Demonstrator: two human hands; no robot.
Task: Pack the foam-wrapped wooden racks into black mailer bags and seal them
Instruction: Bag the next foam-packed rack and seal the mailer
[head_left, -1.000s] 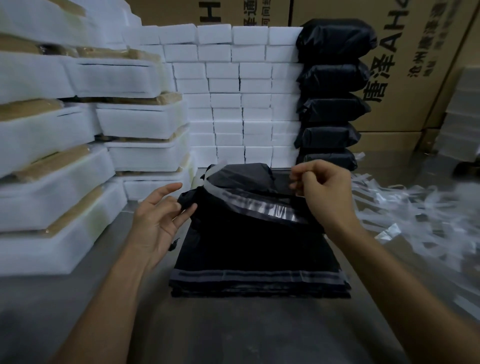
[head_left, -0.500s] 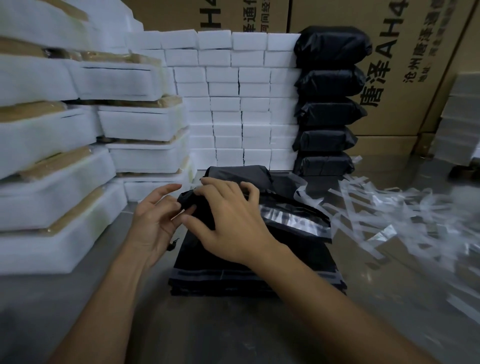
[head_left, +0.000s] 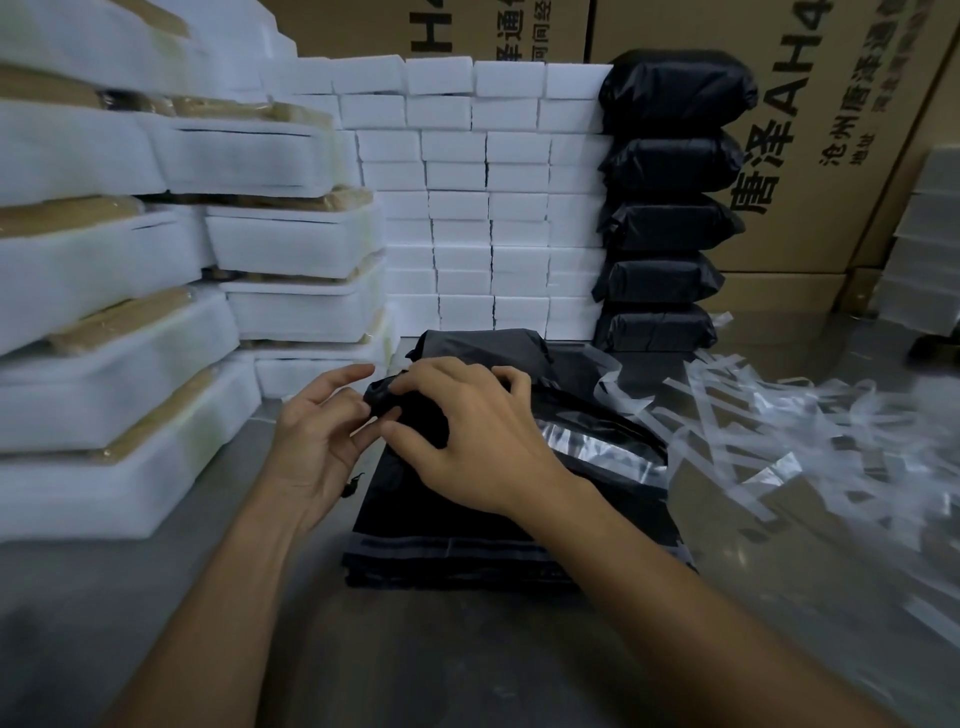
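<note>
Stacks of foam-wrapped racks (head_left: 291, 244) flank a filled black mailer bag (head_left: 483, 358) on the counter (head_left: 260, 649), atop a pile of flat bags (head_left: 457, 561). The exposed adhesive strip (head_left: 597, 441) could stick crooked if the flap creases. Right hand (head_left: 478, 447) and left hand (head_left: 311, 441), fingers curled, pinch the flap's left corner.

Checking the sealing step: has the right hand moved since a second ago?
Yes. The right hand crossed leftward from the bag's right edge to the left corner of the bag.
</note>
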